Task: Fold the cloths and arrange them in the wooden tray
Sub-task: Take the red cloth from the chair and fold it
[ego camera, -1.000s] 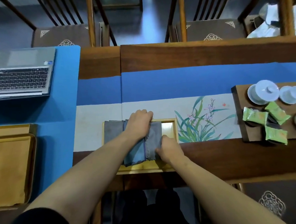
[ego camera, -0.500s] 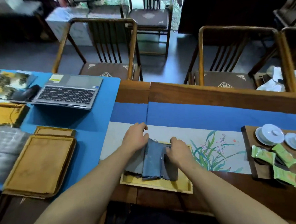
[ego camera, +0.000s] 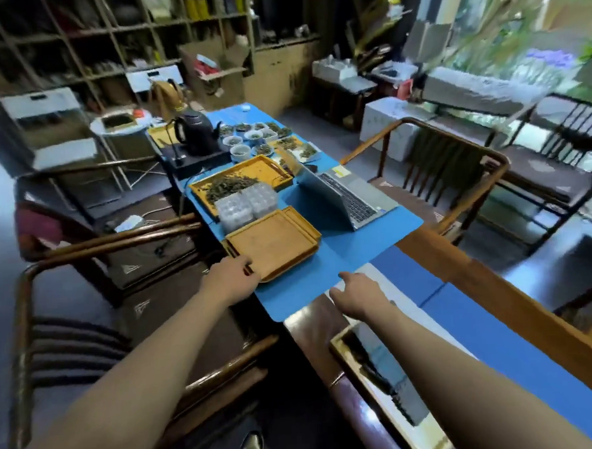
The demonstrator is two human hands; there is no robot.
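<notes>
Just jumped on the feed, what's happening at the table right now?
The person is reaching with both hands toward a stack of bare wooden trays on the blue mat. The left hand is at the stack's near corner, touching its edge; the right hand hovers over the mat, fingers extended. The small wooden tray with the folded cloths sits near the table edge, under the right forearm, with neither hand on it. An open laptop stands beyond the stack.

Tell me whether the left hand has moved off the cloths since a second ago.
Yes. The left hand has left the cloths in the small tray and gone left, to the near corner of the large wooden tray on the blue mat.
</notes>
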